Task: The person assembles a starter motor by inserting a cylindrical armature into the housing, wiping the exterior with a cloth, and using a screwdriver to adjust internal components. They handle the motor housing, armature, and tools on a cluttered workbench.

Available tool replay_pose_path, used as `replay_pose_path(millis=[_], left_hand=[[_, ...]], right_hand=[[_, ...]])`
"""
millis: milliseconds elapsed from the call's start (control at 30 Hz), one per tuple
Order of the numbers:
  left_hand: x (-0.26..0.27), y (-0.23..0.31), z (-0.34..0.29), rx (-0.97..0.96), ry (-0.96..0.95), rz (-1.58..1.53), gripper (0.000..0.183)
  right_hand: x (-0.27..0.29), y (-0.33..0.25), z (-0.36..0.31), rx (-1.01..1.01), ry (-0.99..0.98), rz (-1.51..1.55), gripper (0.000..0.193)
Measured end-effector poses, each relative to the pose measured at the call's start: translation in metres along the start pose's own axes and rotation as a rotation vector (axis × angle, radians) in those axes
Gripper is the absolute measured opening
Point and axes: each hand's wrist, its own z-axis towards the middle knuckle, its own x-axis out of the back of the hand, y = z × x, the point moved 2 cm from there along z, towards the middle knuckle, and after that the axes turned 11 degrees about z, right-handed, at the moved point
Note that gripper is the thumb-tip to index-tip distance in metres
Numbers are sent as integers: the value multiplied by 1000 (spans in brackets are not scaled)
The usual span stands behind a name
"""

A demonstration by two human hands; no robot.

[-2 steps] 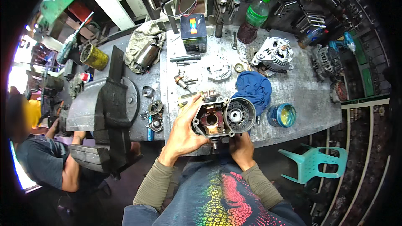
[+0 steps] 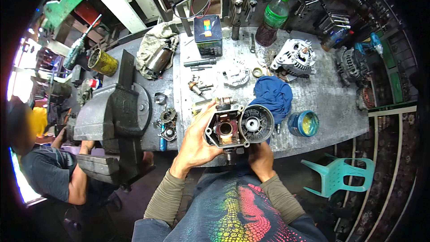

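My left hand point(image 2: 198, 140) is wrapped round the side of a metal starter-motor housing point(image 2: 240, 126), held up over the near edge of the bench. The housing's open six-sided chamber, with a copper-coloured part and a round hole inside, faces me. Beside it a round cup point(image 2: 256, 123) shows a pale central boss. My right hand point(image 2: 261, 159) is below the round cup, its fingers hidden behind the housing, so its hold cannot be made out. Just beyond lies a crumpled blue cloth point(image 2: 273, 96), with an open tub of yellowish grease point(image 2: 306, 123) to its right.
A large vise point(image 2: 105, 116) stands at left; beyond it a person point(image 2: 51, 170) works. Alternator parts point(image 2: 294, 58), a bottle point(image 2: 273, 20), a dark box point(image 2: 208, 40), a rag-wrapped cylinder point(image 2: 156, 58) and small tools occupy the bench. A green plastic chair point(image 2: 342, 175) stands at right.
The bench and the things on it have shifted slightly right in the picture. The housing stays almost in place, with my left hand still round it.
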Motion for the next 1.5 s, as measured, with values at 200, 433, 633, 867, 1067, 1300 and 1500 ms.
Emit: replay_pose_path(millis=[200, 433, 633, 867, 1067, 1300, 1500], left_hand=[[4, 7, 1, 96, 26, 20, 75], [11, 25, 11, 9, 17, -121, 67], [13, 23, 10, 11, -23, -144, 74], [15, 20, 11, 102, -116, -324, 87], [10, 23, 11, 58, -44, -254, 73], [8, 25, 8, 106, -32, -152, 62], [-2, 36, -7, 3, 33, 217, 56]], right_hand=[[72, -17, 53, 155, 245, 88, 15], [55, -17, 98, 222, -172, -69, 23], [80, -24, 108, 20, -36, 287, 22], [54, -1, 108, 224, -164, -213, 41], [51, 8, 110, 306, 8, -125, 19], [61, 9, 118, 274, 174, -93, 17], [46, 13, 106, 194, 70, -55, 16]])
